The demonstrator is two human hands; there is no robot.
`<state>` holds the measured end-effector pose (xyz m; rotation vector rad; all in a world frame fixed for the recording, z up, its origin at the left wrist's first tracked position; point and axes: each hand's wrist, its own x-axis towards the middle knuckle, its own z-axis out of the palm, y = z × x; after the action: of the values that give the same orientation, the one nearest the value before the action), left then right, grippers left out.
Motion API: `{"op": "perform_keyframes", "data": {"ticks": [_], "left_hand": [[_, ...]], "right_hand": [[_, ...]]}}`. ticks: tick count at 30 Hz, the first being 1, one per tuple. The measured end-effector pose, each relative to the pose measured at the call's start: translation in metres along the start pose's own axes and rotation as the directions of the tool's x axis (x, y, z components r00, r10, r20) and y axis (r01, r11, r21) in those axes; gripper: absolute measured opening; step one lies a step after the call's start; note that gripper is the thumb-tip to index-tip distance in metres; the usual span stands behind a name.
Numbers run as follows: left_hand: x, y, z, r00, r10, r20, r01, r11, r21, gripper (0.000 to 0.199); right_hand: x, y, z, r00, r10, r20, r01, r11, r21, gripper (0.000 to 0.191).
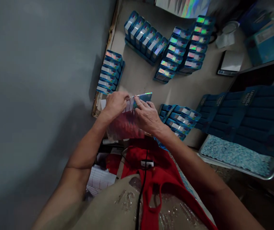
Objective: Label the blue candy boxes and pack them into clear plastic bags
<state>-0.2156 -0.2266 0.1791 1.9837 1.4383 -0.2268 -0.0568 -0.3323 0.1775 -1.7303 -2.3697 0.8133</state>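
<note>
A thin, shiny sheet of stickers (pixel 127 124) with a rainbow glint along its far edge is held up in front of my body at the table's near edge. My left hand (pixel 116 101) pinches at the sheet's upper part, its fingertips closed together. Beside it my right hand (pixel 148 115) grips the same sheet, fingers laid over its upper edge. Red from the apron (pixel 160 166) appears through or on the lower sheet. Small blue packs (pixel 109 72) with shiny labels stand in a row just beyond my left hand. More blue packs (pixel 181 119) lie right of my right hand.
Further rows of blue packs (pixel 146 36) stand in trays on the table (pixel 137 75). Another shiny sheet (pixel 184 6) lies at the back. On the right are a small scale (pixel 231 62), flattened blue cartons (pixel 244 111) and a metal tray (pixel 237 155) of pale blue bits. A wall rises at left.
</note>
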Motion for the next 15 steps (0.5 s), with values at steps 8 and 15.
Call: {"op": "perform_keyframes", "data": {"ticks": [8,15], "left_hand": [[0.007,-0.010,-0.006,1.000,0.021,0.005,-0.021,1.000,-0.006,0.023],[0.028,-0.021,0.021,0.983,0.177,-0.047,-0.181,0.978,-0.102,0.028]], "right_hand": [[-0.026,-0.018,-0.023,0.994,0.088,0.062,-0.104,0.936,0.338,0.003],[-0.066,-0.006,-0.044,0.949,0.316,0.009,-0.234,0.682,0.693,0.007]]}}
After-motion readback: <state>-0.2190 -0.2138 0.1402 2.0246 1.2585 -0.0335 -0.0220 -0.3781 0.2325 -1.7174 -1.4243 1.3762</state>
